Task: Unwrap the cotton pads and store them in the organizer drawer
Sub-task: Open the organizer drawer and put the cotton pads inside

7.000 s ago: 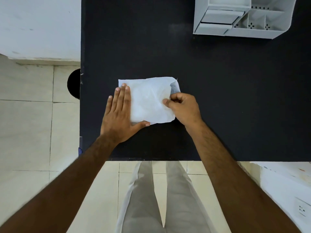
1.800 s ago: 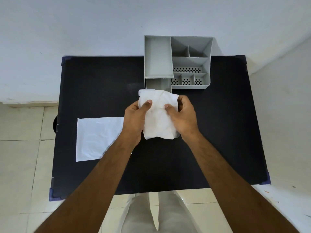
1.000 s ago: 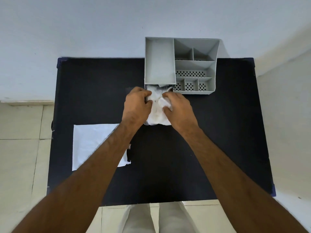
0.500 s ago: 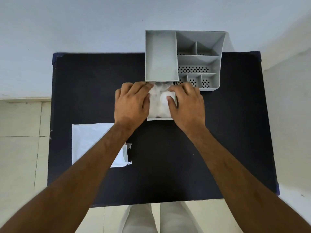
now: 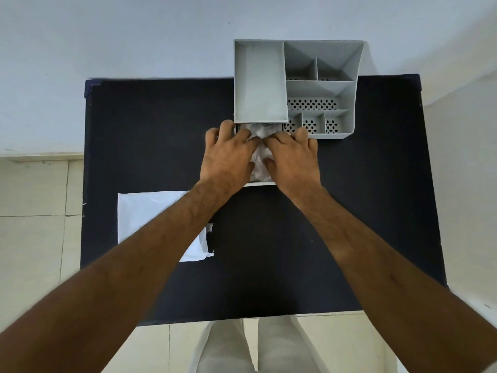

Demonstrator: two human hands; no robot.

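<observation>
Pads (image 5: 258, 135) sit bunched in the open drawer (image 5: 260, 183) under the organizer (image 5: 259, 82); soft, light, springy, best pressed flat from above. Left hand (image 5: 228, 154) and right hand (image 5: 291, 157) lie spread, fingers pushing down on them. Wrapper (image 5: 150, 219) lies apart on the black table (image 5: 150, 135), against a pale wall.
</observation>
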